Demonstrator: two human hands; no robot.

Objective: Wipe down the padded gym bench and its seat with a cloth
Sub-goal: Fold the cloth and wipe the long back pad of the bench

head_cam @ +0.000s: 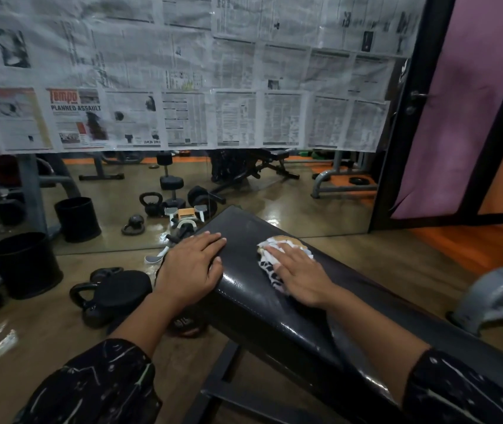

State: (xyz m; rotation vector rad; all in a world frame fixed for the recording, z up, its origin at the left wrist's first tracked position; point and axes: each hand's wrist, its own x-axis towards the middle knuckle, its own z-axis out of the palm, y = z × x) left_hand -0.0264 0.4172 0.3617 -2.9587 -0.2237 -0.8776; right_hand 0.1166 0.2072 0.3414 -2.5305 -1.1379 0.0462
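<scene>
A black padded gym bench runs from the lower right up toward the middle of the view, its surface glossy. My left hand lies flat on the bench's left edge with straight fingers. My right hand presses flat on a white and brown patterned cloth lying on the pad near the far end. Part of the cloth is hidden under my palm.
Kettlebells and dumbbells lie on the floor left of the bench, beside a black bin. A wall mirror, its upper part covered with newspaper, stands ahead. A grey metal frame sits at the right.
</scene>
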